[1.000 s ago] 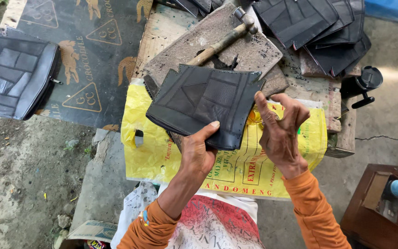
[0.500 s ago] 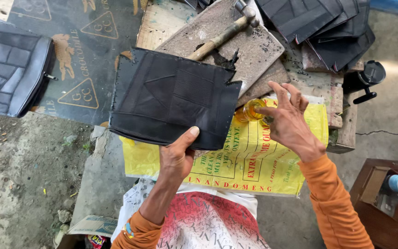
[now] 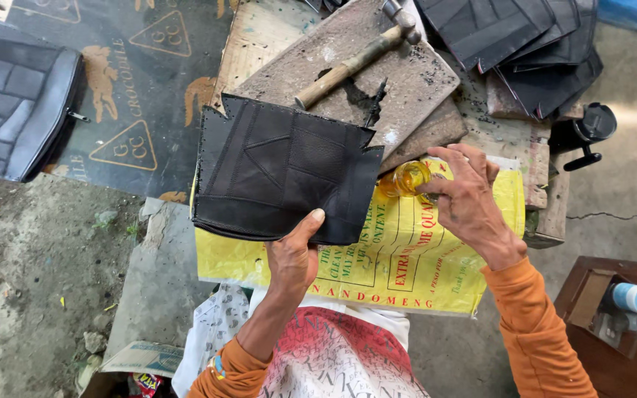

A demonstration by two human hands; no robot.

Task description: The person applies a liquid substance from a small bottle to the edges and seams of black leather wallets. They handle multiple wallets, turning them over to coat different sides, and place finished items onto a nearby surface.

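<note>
Black stitched leather panel (image 3: 285,177) with notched corners is being held up flat above the yellow printed sack (image 3: 407,258), left hand (image 3: 293,258) pinching its lower edge, keeping the face exposed. Right hand (image 3: 466,199) is gripping a small amber bottle (image 3: 405,177) beside the panel's edge.

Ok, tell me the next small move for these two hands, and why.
Probably bring the small amber bottle over to the black stitched leather piece. The right hand pinches the bottle just off the piece's right edge, while the left hand holds the piece up by its bottom edge, face open.
</note>
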